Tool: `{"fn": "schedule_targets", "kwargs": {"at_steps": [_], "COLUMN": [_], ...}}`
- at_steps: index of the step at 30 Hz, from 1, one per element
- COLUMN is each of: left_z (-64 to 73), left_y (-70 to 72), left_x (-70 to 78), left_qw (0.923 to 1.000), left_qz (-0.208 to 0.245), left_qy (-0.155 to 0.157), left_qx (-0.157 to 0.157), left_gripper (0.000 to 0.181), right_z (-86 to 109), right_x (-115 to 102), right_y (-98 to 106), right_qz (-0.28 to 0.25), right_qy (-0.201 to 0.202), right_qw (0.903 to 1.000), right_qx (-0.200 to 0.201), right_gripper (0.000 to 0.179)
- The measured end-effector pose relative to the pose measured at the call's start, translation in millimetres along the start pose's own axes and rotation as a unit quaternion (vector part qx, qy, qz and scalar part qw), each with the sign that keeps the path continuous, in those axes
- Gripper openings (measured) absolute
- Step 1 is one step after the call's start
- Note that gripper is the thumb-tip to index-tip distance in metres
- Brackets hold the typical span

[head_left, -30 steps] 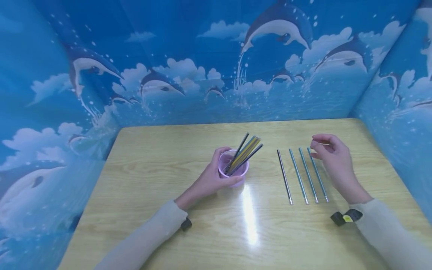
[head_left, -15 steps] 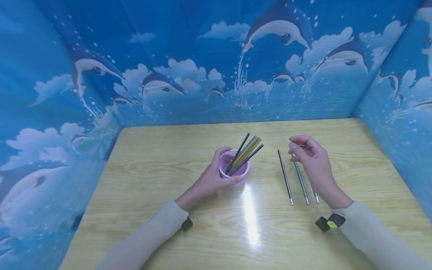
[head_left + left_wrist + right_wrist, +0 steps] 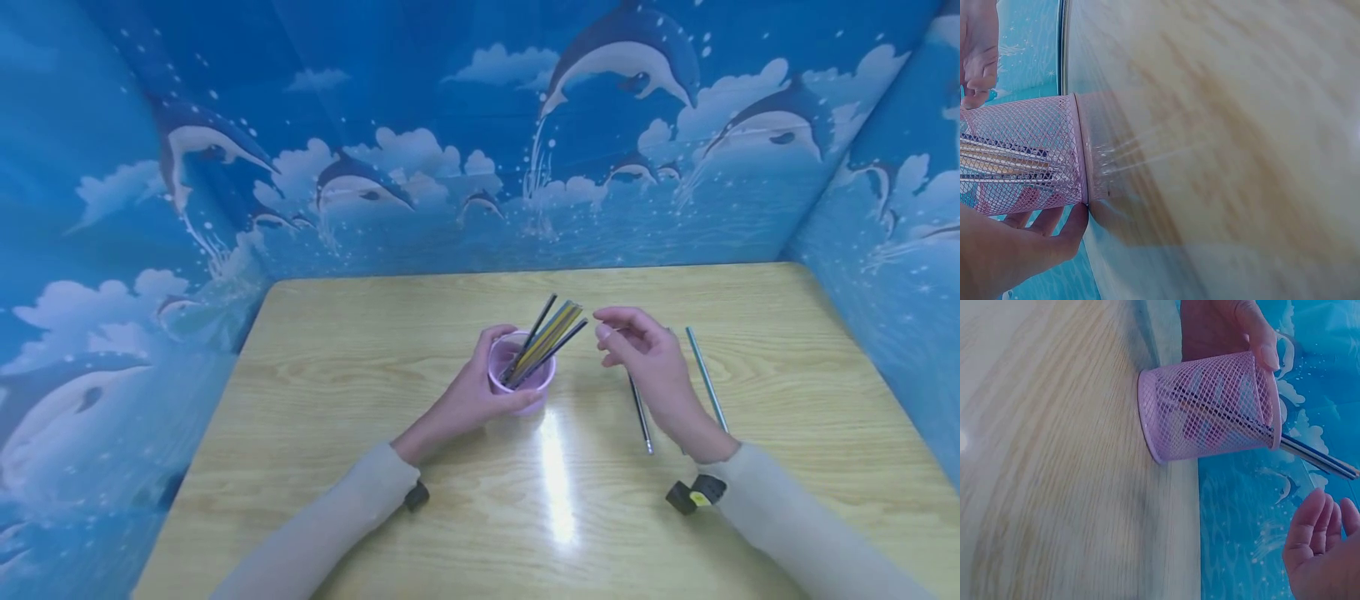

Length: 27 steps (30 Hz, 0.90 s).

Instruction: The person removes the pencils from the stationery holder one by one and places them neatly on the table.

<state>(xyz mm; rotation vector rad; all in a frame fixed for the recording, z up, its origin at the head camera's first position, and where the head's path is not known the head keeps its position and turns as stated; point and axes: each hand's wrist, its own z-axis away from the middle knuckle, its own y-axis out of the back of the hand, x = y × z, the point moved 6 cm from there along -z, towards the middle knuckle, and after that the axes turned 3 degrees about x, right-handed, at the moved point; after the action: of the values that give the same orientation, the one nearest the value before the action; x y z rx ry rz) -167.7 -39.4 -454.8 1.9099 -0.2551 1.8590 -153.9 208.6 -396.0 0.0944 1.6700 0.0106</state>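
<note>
The pale wood-grain tabletop [image 3: 360, 358] is enclosed at the back and on both sides by a blue backdrop [image 3: 450, 183], printed with dolphins, clouds and spray. The far edge is bordered by the back panel, and the far corners are seen to be rounded. A streak of glare [image 3: 557, 483] is thrown onto the near half of the wood. Well inside the edges, a pink mesh cup [image 3: 1204, 437] is stood upright and gripped by the left hand [image 3: 480, 392], the thumb laid along the near side and the fingers wrapped round the other. A bundle of pencils [image 3: 549, 340] is held in the cup, leaned rightward past the rim. Just beside their upper ends, the right hand [image 3: 648, 358] is held above the wood, its fingers loosely bent, forefinger and thumb slightly parted. A dark pencil [image 3: 641, 421] is partly covered by it; a teal pencil [image 3: 706, 375] is laid to its right. Broad wood is left between the left sleeve [image 3: 322, 525] and the left edge, and between the teal pencil and the right edge; a narrower strip is left behind the cup.
</note>
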Motion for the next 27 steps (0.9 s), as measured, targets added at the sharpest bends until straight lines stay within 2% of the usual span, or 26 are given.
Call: {"fn": "schedule_targets", "kwargs": {"at_steps": [9,17,23,27], "left_z": [-1.2,-0.6,-0.4,-0.3], "left_y": [-0.4,0.2,0.2,-0.2], "left_x": [0.7,2.6,2.5,0.9], "left_qw": [1.0000,0.9999,0.9998,0.9998], "left_qz": [0.007,0.005,0.012,0.015], "left_qy": [-0.006,-0.008,-0.012,-0.009], "left_qx": [-0.004,-0.002,-0.004,-0.006], "left_gripper": [0.101,0.100,0.101,0.101], "right_z": [-2.4,1.4,3.4,4.0], "right_x": [4,8,5,-2], "right_y": [-19,-23,-19,-14], "right_qz": [0.022,0.016,-0.015,-0.071], "right_qy": [-0.016,-0.022,0.010,0.050], "right_qw": [0.9996,0.9996,0.9992,0.9934], "right_qx": [-0.007,-0.005,0.036,0.075], "right_gripper": [0.034,0.032,0.027,0.019]}}
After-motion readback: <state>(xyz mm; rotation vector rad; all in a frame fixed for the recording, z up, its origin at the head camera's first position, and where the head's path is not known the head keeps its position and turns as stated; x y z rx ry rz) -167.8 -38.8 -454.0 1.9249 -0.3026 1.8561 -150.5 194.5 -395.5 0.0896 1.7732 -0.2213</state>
